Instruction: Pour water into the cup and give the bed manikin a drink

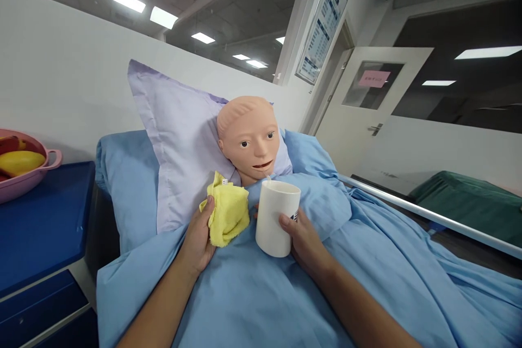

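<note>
A medical training manikin [249, 136] lies propped on a lilac pillow [175, 136], its mouth slightly parted. My left hand [199, 236] is closed on a folded yellow cloth [229, 215] below and left of the manikin's chin. Wrapped round a white mug [272, 223] is my right hand [304, 239], its thumb on the front near a dark printed mark. The mug stands close under the manikin's chin, tilted slightly. A clear straw [268, 177] shows at its rim, near the mouth; whether it touches the lips I cannot tell. What the mug contains is hidden.
A light blue quilt [261, 304] covers the manikin's body. On the left, a pink basket [24, 187] with fruit stands on a blue bedside cabinet [44, 223]. A white bed rail [432, 216] runs along the right. Beyond are a green-covered item [468, 204] and an open door [346, 109].
</note>
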Motion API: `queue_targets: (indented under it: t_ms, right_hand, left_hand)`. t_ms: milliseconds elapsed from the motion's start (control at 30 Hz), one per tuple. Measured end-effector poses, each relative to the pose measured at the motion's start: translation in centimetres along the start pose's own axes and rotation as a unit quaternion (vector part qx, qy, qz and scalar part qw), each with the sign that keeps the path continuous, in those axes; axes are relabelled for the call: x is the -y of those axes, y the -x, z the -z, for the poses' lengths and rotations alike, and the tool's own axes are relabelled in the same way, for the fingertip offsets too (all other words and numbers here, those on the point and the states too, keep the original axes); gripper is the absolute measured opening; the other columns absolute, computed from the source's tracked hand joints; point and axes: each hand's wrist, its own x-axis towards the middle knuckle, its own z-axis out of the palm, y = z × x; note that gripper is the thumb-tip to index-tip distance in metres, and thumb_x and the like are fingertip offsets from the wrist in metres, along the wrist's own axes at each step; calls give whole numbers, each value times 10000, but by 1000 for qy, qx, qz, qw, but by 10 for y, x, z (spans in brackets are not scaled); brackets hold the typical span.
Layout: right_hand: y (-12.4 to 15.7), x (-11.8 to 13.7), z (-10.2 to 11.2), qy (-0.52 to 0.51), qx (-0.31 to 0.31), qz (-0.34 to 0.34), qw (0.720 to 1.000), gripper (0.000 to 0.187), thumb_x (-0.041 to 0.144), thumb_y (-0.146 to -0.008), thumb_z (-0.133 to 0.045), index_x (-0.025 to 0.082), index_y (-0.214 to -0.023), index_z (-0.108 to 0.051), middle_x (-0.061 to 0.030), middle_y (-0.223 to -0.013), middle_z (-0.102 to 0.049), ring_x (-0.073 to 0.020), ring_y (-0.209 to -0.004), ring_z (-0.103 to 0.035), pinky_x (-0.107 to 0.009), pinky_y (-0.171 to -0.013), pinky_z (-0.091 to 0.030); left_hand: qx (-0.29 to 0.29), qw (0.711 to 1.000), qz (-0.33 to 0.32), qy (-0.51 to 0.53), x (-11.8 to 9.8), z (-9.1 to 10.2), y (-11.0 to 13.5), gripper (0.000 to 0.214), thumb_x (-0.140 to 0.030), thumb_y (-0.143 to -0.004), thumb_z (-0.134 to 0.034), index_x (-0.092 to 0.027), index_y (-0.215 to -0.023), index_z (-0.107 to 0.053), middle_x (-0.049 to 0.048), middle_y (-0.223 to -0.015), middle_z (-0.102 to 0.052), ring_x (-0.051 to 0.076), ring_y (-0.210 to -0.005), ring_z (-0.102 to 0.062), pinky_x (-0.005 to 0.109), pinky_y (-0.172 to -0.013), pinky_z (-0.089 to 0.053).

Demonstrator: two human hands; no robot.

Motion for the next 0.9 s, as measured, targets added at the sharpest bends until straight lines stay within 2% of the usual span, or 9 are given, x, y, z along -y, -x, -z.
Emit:
queue_targets:
  t_ms: [633, 900]
  right_hand:
    - [-1, 0, 0, 9, -8, 4, 1000, 610, 607, -711, -729, 250, -1178, -565, -82, -1055, -690, -278, -933, -652, -430, -825, -520]
    - [0, 2, -1, -5, 2, 2, 1000, 628, 580, -726, -731, 245, -1227, -557, -92, -1083, -688, -289, -959, -651, -446, -849, -525]
  left_hand:
    - [6, 1000, -5, 4, 1, 2, -1, 408, -390, -880, -648, -166, -1220, -611, 100, -1122, -719, 231, -1064, -673, 333, -982, -528]
    - [5, 1000, -5, 2, 1, -1, 0, 449, -405, -885, -638, -171, -1266, -593, 103, -1158, -707, 238, -1088, -661, 338, -988, -523]
